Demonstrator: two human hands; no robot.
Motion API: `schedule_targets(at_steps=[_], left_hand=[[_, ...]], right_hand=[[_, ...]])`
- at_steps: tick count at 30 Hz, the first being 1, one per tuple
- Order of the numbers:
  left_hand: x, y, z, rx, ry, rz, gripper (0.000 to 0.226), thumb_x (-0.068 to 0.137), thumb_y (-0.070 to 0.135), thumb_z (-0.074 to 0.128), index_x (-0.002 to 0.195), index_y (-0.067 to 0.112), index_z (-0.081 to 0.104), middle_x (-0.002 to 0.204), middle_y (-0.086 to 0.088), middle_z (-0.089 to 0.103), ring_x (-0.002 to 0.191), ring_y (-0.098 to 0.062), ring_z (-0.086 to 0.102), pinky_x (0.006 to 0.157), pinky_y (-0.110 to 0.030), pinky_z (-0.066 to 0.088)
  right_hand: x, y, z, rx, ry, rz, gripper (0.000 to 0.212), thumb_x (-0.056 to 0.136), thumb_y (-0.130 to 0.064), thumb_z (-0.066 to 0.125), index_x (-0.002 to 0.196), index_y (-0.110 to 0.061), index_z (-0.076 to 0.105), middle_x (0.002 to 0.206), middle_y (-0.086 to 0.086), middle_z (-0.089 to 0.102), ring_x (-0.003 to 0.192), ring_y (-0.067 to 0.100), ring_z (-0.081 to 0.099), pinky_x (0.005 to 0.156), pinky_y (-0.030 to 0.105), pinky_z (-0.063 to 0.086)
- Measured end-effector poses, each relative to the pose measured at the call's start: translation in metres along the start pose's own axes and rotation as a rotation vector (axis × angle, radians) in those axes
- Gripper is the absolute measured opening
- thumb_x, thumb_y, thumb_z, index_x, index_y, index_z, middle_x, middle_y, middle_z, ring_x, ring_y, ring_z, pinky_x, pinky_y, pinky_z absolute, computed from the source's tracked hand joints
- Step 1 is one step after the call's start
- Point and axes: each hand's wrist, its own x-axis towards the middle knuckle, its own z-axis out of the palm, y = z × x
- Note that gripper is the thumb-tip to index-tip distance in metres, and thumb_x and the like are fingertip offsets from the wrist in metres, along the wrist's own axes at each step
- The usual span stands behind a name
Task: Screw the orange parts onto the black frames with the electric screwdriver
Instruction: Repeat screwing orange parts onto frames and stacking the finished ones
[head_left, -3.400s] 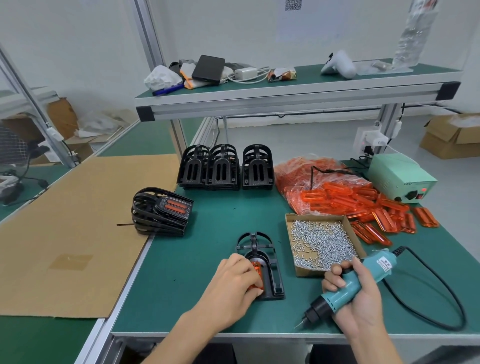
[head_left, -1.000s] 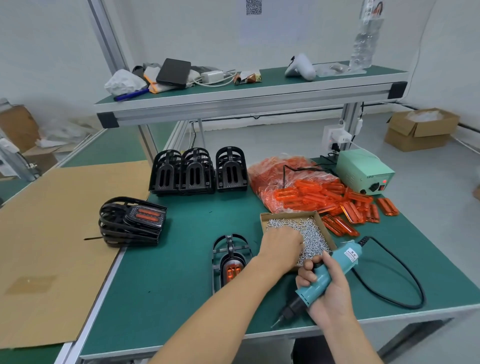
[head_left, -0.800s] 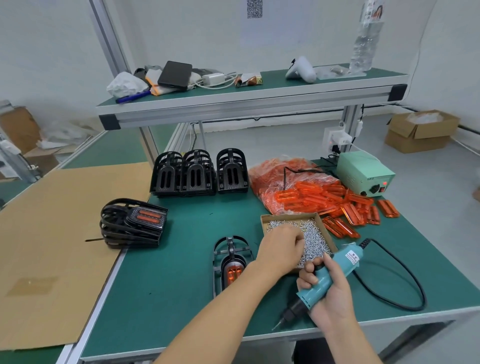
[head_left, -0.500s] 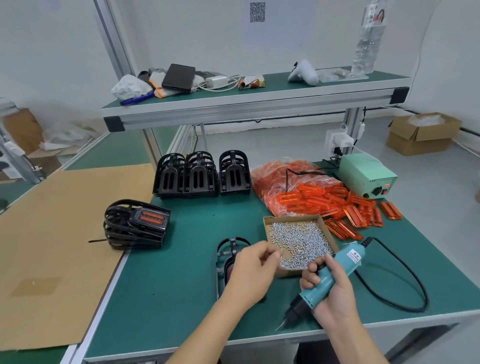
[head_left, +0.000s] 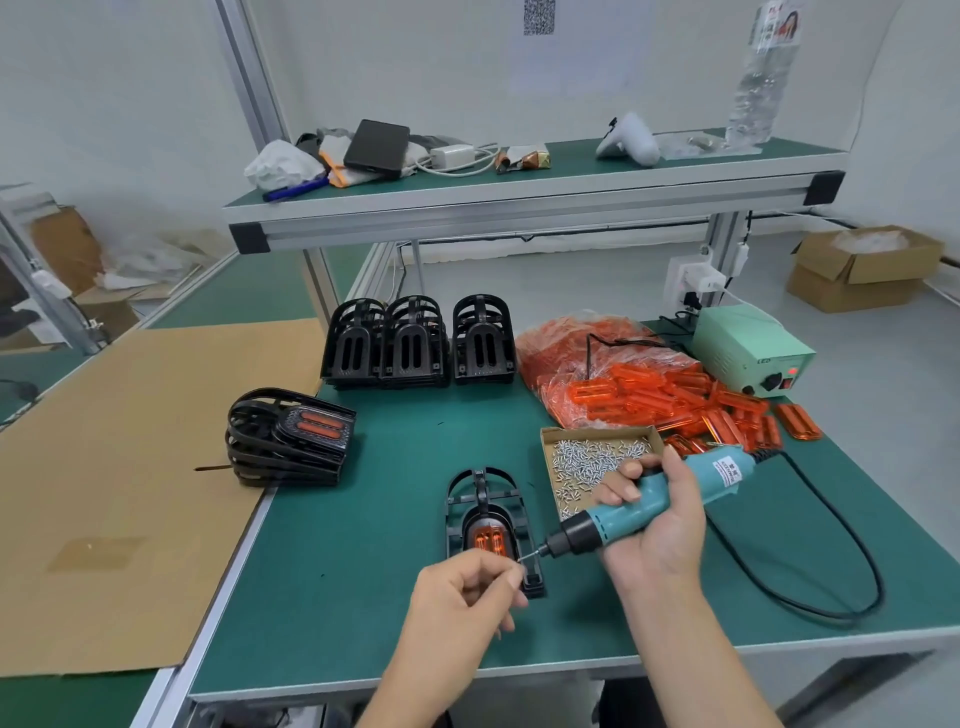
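Now cardboard tray (head_left: 550, 434) holds screws (head_left: 587, 460); left hand (head_left: 467, 597) pinching a screw, right hand (head_left: 657, 519) gripping screwdriver (head_left: 649, 501).

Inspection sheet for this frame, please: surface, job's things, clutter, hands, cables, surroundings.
Surface: green bench mat; cardboard sheet on its left.
Job's things: black frame with orange part seated; stack of frames; upright frames; loose orange parts; box of screws.
Clutter: nothing seen on the mat.
Hands: left hand pinches a small screw at the bit; right hand grips the electric screwdriver.
Cables: black cord loops right.
Surroundings: power supply; upper shelf with oddments.
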Motion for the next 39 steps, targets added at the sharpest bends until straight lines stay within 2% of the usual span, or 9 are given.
schedule_targets(at_steps=[3, 8, 12, 18, 25, 31, 35, 39], left_hand=[[0.001, 0.004, 0.001, -0.021, 0.001, 0.017, 0.009, 0.093, 0.026, 0.069, 0.088, 0.03, 0.076, 0.08, -0.002, 0.076, 0.064, -0.014, 0.066, 0.061, -0.023, 0.051], [0.0, 0.007, -0.001, 0.013, 0.018, 0.041, 0.025, 0.102, 0.018, 0.06, 0.085, 0.031, 0.074, 0.079, -0.001, 0.074, 0.063, -0.012, 0.063, 0.062, -0.022, 0.051], [-0.002, 0.007, -0.003, 0.119, 0.003, 0.067, 0.017, 0.1, 0.026, 0.062, 0.087, 0.032, 0.071, 0.08, 0.004, 0.074, 0.065, -0.007, 0.063, 0.065, -0.021, 0.052], [-0.003, 0.003, -0.007, 0.146, 0.019, 0.066, 0.011, 0.098, 0.031, 0.064, 0.091, 0.034, 0.072, 0.081, 0.007, 0.074, 0.067, -0.005, 0.064, 0.066, -0.017, 0.05], [-0.002, 0.002, -0.013, 0.193, 0.026, 0.088, 0.011, 0.097, 0.031, 0.065, 0.091, 0.035, 0.072, 0.08, 0.009, 0.074, 0.071, -0.01, 0.066, 0.067, -0.019, 0.053], [-0.003, 0.0, -0.014, 0.192, 0.025, 0.094, 0.01, 0.096, 0.03, 0.066, 0.089, 0.035, 0.072, 0.078, 0.007, 0.073, 0.067, -0.005, 0.061, 0.064, -0.017, 0.049], [-0.003, 0.001, -0.015, 0.223, 0.031, 0.116, 0.013, 0.098, 0.03, 0.064, 0.088, 0.035, 0.071, 0.078, 0.008, 0.073, 0.067, -0.01, 0.062, 0.062, -0.017, 0.048], [0.0, 0.001, -0.017, 0.245, -0.007, 0.128, 0.014, 0.099, 0.031, 0.062, 0.088, 0.034, 0.07, 0.077, 0.008, 0.071, 0.063, -0.001, 0.057, 0.06, -0.015, 0.045]], right_hand=[[-0.001, 0.001, 0.001, 0.0, -0.013, -0.001, 0.022, 0.089, -0.03, 0.067, 0.072, -0.018, 0.061, 0.071, -0.002, 0.053, 0.051, 0.008, 0.041, 0.05, 0.021, 0.039], [-0.003, -0.002, 0.0, 0.003, -0.018, -0.004, 0.022, 0.089, -0.03, 0.067, 0.073, -0.018, 0.06, 0.071, -0.002, 0.053, 0.051, 0.008, 0.042, 0.049, 0.021, 0.04], [-0.004, 0.0, -0.001, -0.015, -0.016, -0.001, 0.021, 0.09, -0.03, 0.067, 0.075, -0.019, 0.059, 0.072, -0.003, 0.053, 0.052, 0.008, 0.041, 0.05, 0.02, 0.039], [-0.004, 0.005, -0.002, -0.052, -0.03, -0.003, 0.024, 0.094, -0.031, 0.065, 0.073, -0.02, 0.061, 0.072, -0.003, 0.053, 0.052, 0.008, 0.041, 0.052, 0.021, 0.039], [-0.006, 0.01, -0.001, -0.069, -0.033, 0.0, 0.029, 0.097, -0.03, 0.063, 0.07, -0.02, 0.063, 0.071, -0.003, 0.054, 0.05, 0.008, 0.042, 0.05, 0.02, 0.041], [-0.004, 0.013, 0.0, -0.06, -0.024, -0.005, 0.028, 0.097, -0.029, 0.062, 0.071, -0.019, 0.062, 0.071, -0.002, 0.054, 0.05, 0.008, 0.043, 0.049, 0.021, 0.041], [-0.003, 0.015, 0.0, -0.068, -0.034, -0.013, 0.029, 0.098, -0.029, 0.062, 0.07, -0.019, 0.063, 0.071, -0.001, 0.054, 0.05, 0.009, 0.043, 0.049, 0.021, 0.042], [-0.001, 0.018, 0.001, -0.101, -0.064, -0.025, 0.029, 0.096, -0.03, 0.064, 0.069, -0.021, 0.064, 0.071, -0.002, 0.055, 0.05, 0.009, 0.043, 0.05, 0.021, 0.041]])
